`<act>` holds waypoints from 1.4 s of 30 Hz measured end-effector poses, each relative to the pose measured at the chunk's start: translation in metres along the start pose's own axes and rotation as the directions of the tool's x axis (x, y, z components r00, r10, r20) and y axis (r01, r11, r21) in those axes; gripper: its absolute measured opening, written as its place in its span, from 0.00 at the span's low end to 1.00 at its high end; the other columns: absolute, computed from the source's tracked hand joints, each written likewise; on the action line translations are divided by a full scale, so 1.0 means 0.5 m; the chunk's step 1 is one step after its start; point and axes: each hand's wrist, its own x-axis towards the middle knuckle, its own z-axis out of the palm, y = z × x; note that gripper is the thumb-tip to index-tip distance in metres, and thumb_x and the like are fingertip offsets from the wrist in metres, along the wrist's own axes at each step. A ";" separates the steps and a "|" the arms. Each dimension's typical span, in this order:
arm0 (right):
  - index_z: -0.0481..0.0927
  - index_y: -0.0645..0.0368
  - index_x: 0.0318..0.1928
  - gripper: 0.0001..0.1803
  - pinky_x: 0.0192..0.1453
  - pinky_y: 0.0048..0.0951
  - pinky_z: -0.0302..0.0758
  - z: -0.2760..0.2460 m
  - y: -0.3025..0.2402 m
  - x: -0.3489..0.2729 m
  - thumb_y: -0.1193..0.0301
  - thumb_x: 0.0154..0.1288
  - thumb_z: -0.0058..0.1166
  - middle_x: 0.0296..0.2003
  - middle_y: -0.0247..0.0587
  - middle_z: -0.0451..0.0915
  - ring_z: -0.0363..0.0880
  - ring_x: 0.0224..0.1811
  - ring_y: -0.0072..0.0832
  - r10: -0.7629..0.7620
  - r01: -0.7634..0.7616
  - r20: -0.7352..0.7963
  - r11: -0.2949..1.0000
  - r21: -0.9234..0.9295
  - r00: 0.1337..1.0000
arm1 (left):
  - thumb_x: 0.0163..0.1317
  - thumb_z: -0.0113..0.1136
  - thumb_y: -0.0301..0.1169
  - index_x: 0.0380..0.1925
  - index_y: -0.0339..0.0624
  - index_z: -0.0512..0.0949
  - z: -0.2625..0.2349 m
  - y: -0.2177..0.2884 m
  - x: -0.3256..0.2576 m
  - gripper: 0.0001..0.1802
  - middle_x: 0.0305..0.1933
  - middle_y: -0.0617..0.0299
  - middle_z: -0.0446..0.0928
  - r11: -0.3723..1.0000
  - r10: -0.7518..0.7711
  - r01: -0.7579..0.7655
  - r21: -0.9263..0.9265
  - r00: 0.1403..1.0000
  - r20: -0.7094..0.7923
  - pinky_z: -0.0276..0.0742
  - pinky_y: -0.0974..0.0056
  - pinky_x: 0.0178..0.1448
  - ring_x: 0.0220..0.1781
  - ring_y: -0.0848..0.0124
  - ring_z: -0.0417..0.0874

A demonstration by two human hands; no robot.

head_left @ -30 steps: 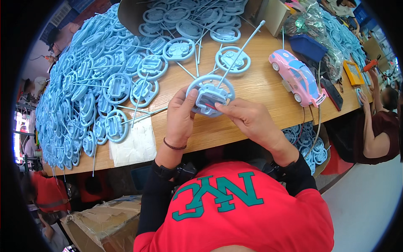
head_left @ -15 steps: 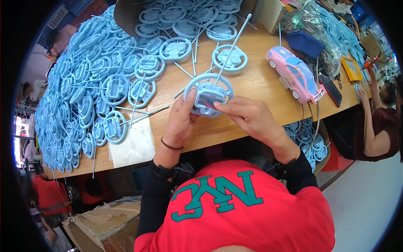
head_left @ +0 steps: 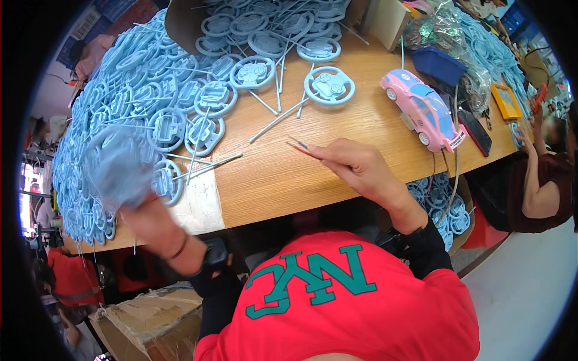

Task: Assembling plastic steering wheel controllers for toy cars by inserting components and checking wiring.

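My left hand (head_left: 147, 216) is at the left, smeared by motion, over the near side of a heap of light blue toy steering wheels (head_left: 114, 90). A blurred blue toy steering wheel (head_left: 120, 165) moves with it, held in its fingers, which are hard to make out. Above the middle of the wooden table, my right hand (head_left: 355, 168) pinches a thin two-pronged tool like tweezers (head_left: 306, 150), its tips pointing left and apart. Beyond that hand, a single steering wheel (head_left: 329, 86) lies face up, with a thin blue rod (head_left: 277, 121) beside it.
A pink toy car (head_left: 421, 105) stands at the right, near a blue bin (head_left: 438, 64) and a dark flat object (head_left: 474, 132). A cardboard box (head_left: 182, 27) of wheels is at the back. White paper (head_left: 201, 204) lies front left. A co-worker (head_left: 542, 186) sits at the right.
My left hand has swung from the table's middle to the left heap, carrying the steering wheel away from the tweezers. My right hand has stayed nearly in place.
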 end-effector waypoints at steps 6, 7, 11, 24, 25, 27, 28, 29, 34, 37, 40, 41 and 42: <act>0.81 0.58 0.51 0.16 0.37 0.29 0.72 -0.009 0.034 -0.023 0.78 0.60 0.56 0.31 0.43 0.79 0.78 0.32 0.35 0.098 -0.092 -0.049 0.989 0.112 0.994 | 0.53 0.57 0.64 0.57 0.31 0.66 -0.083 0.233 0.049 0.47 0.59 0.38 0.70 0.810 0.545 -0.447 -0.379 0.812 0.207 0.76 0.56 0.60 0.60 0.50 0.74; 0.81 0.59 0.51 0.17 0.37 0.29 0.72 -0.010 0.038 -0.025 0.78 0.60 0.55 0.31 0.44 0.79 0.78 0.32 0.35 0.118 -0.112 -0.041 0.986 0.121 0.992 | 0.56 0.56 0.61 0.58 0.31 0.65 -0.095 0.212 0.054 0.45 0.59 0.37 0.70 0.883 0.411 -0.330 -0.334 0.888 0.208 0.77 0.56 0.59 0.59 0.50 0.74; 0.81 0.59 0.51 0.16 0.37 0.28 0.72 -0.021 0.042 -0.035 0.78 0.61 0.56 0.31 0.45 0.79 0.78 0.33 0.35 0.118 -0.109 -0.074 0.988 0.108 0.990 | 0.70 0.39 0.37 0.58 0.27 0.67 0.137 -0.012 0.073 0.25 0.55 0.48 0.75 0.648 -0.152 -0.183 0.739 0.920 0.361 0.77 0.59 0.56 0.60 0.61 0.76; 0.80 0.62 0.51 0.16 0.39 0.26 0.73 -0.068 0.023 -0.062 0.80 0.61 0.55 0.34 0.44 0.81 0.79 0.34 0.32 0.166 -0.157 -0.130 0.985 0.078 0.977 | 0.50 0.60 0.25 0.42 0.43 0.74 0.349 -0.467 -0.009 0.17 0.54 0.52 0.73 0.499 -0.105 -0.854 0.150 0.112 0.988 0.71 0.55 0.63 0.67 0.51 0.66; 0.80 0.62 0.51 0.16 0.39 0.26 0.73 -0.069 0.027 -0.066 0.80 0.61 0.55 0.34 0.44 0.81 0.79 0.34 0.32 0.174 -0.165 -0.135 0.983 0.078 0.975 | 0.52 0.60 0.27 0.41 0.44 0.74 0.354 -0.454 -0.015 0.14 0.52 0.52 0.74 0.508 -0.084 -0.849 0.145 0.119 0.989 0.72 0.54 0.61 0.66 0.51 0.68; 0.80 0.61 0.51 0.16 0.39 0.26 0.73 -0.063 0.031 -0.065 0.80 0.62 0.55 0.34 0.44 0.80 0.78 0.33 0.31 0.167 -0.156 -0.134 0.984 0.084 0.977 | 0.54 0.60 0.30 0.40 0.44 0.75 0.347 -0.418 -0.017 0.13 0.50 0.53 0.75 0.551 -0.084 -0.806 0.215 0.202 0.976 0.74 0.54 0.57 0.63 0.51 0.71; 0.80 0.61 0.51 0.16 0.39 0.26 0.73 -0.057 0.031 -0.062 0.80 0.62 0.55 0.33 0.45 0.80 0.78 0.33 0.32 0.159 -0.148 -0.139 0.985 0.085 0.978 | 0.54 0.61 0.32 0.40 0.45 0.75 0.341 -0.395 -0.015 0.13 0.50 0.53 0.76 0.589 -0.104 -0.759 0.278 0.270 0.957 0.75 0.53 0.55 0.61 0.51 0.73; 0.80 0.60 0.51 0.16 0.38 0.27 0.73 -0.052 0.032 -0.058 0.80 0.62 0.54 0.33 0.45 0.80 0.78 0.33 0.32 0.152 -0.140 -0.143 0.986 0.087 0.978 | 0.54 0.62 0.33 0.40 0.45 0.75 0.340 -0.363 -0.011 0.14 0.50 0.53 0.76 0.625 -0.126 -0.704 0.337 0.335 0.934 0.76 0.53 0.53 0.58 0.51 0.75; 0.81 0.57 0.51 0.16 0.36 0.29 0.73 -0.040 0.022 -0.030 0.78 0.62 0.55 0.30 0.44 0.78 0.78 0.32 0.35 0.131 -0.134 -0.084 0.990 -0.037 0.988 | 0.64 0.60 0.33 0.43 0.38 0.77 0.305 -0.268 0.000 0.12 0.29 0.56 0.80 0.680 -0.415 -0.403 0.613 0.477 0.775 0.75 0.66 0.36 0.29 0.65 0.81; 0.81 0.54 0.51 0.16 0.34 0.32 0.74 -0.032 0.024 -0.019 0.76 0.61 0.55 0.30 0.42 0.78 0.79 0.31 0.36 0.076 -0.089 -0.104 0.988 -0.128 0.992 | 0.65 0.59 0.33 0.43 0.34 0.77 0.286 -0.260 -0.019 0.13 0.28 0.62 0.80 0.766 -0.557 -0.044 0.641 0.451 0.697 0.75 0.69 0.36 0.30 0.75 0.79; 0.81 0.51 0.51 0.16 0.33 0.34 0.75 -0.023 0.026 -0.012 0.75 0.62 0.55 0.31 0.40 0.79 0.80 0.32 0.37 0.039 -0.067 -0.120 0.969 -0.238 0.992 | 0.66 0.58 0.34 0.43 0.33 0.78 0.283 -0.243 -0.052 0.13 0.29 0.66 0.78 0.767 -0.632 0.181 0.616 0.377 0.676 0.74 0.73 0.35 0.30 0.81 0.77; 0.81 0.50 0.50 0.16 0.33 0.35 0.75 -0.022 0.026 -0.011 0.75 0.62 0.55 0.31 0.40 0.79 0.80 0.32 0.37 0.032 -0.065 -0.120 0.958 -0.281 0.992 | 0.66 0.58 0.35 0.43 0.34 0.78 0.280 -0.247 -0.064 0.14 0.30 0.66 0.78 0.749 -0.660 0.254 0.612 0.375 0.651 0.74 0.73 0.34 0.30 0.81 0.77; 0.82 0.50 0.50 0.16 0.33 0.35 0.76 -0.021 0.024 -0.012 0.75 0.62 0.54 0.31 0.40 0.79 0.80 0.32 0.38 0.045 -0.073 -0.106 0.957 -0.281 0.993 | 0.66 0.58 0.35 0.43 0.34 0.78 0.280 -0.244 -0.073 0.14 0.30 0.67 0.78 0.724 -0.688 0.309 0.617 0.376 0.620 0.74 0.73 0.35 0.31 0.80 0.77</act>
